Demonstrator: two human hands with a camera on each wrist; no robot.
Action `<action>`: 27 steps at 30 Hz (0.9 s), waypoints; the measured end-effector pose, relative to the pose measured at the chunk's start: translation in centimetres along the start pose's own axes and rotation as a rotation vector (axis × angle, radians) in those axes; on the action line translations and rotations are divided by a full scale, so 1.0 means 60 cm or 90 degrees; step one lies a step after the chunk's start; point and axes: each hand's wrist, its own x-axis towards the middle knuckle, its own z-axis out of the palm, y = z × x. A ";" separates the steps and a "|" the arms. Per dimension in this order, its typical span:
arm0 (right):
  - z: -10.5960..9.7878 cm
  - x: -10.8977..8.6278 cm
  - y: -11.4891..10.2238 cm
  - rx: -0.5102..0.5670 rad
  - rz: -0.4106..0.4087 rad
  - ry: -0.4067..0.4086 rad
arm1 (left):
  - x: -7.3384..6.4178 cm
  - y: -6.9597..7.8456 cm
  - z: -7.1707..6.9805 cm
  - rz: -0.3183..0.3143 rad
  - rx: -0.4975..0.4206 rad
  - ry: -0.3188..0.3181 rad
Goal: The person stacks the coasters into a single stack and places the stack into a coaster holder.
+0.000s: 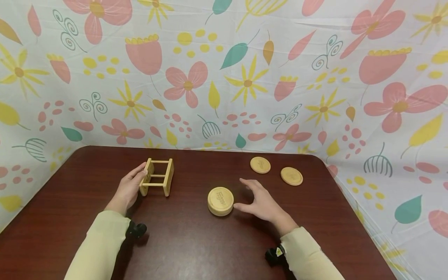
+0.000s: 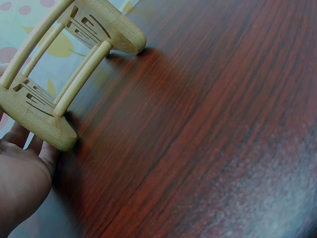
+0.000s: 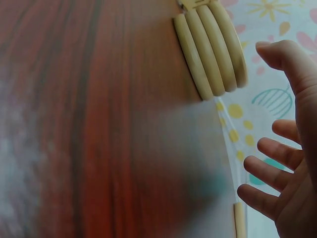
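On the left of the table, my left hand (image 1: pixel 127 188) grips the near-left side panel of a bamboo coaster holder (image 1: pixel 169 177). In the left wrist view, the holder (image 2: pixel 37 124) shows slotted side panels joined by round rods, with fingers against one panel's outer face. A stack of round bamboo coasters (image 1: pixel 220 200) stands mid-table; several layers of the stack (image 3: pixel 213 54) show edge-on in the right wrist view. Just right of it hovers my right hand (image 1: pixel 260 202), fingers spread and thumb near the stack's edge, holding nothing.
Two single coasters lie flat at the back right: one (image 1: pixel 260 165) further left, another (image 1: pixel 291 176) nearer the right edge. The dark wooden table (image 1: pixel 189 241) has rounded back corners. A flower-patterned cloth (image 1: pixel 217 97) hangs behind it.
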 end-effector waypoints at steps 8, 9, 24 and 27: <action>-0.009 -0.005 0.011 0.009 0.004 0.023 | 0.001 -0.001 -0.002 0.000 -0.001 -0.005; -0.011 -0.005 0.012 0.011 0.006 0.024 | 0.001 -0.002 -0.002 0.000 -0.002 -0.005; -0.032 -0.015 0.027 -0.009 0.017 0.044 | -0.002 0.000 -0.001 0.006 0.002 -0.005; -0.037 -0.017 0.030 -0.015 0.019 0.050 | -0.002 -0.001 0.000 0.004 0.001 -0.002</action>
